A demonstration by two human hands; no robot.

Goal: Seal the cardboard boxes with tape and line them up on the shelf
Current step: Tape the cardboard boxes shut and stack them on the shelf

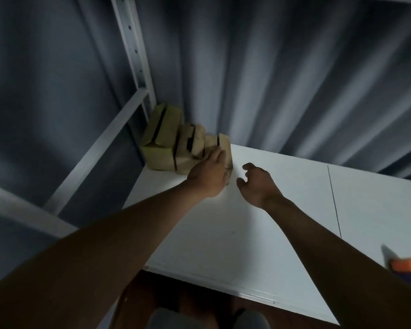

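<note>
Head view: three cardboard boxes (176, 144) sitting in a row at the far left corner of the white shelf (259, 224), beside the metal upright (134, 51). Left hand (209, 175) resting flat, fingers straight, on the rightmost box (224, 146). Right hand (256, 182) hovering just beside, loosely curled, gripping nothing. Orange-handled tool (406, 269) lying at the near right edge
</note>
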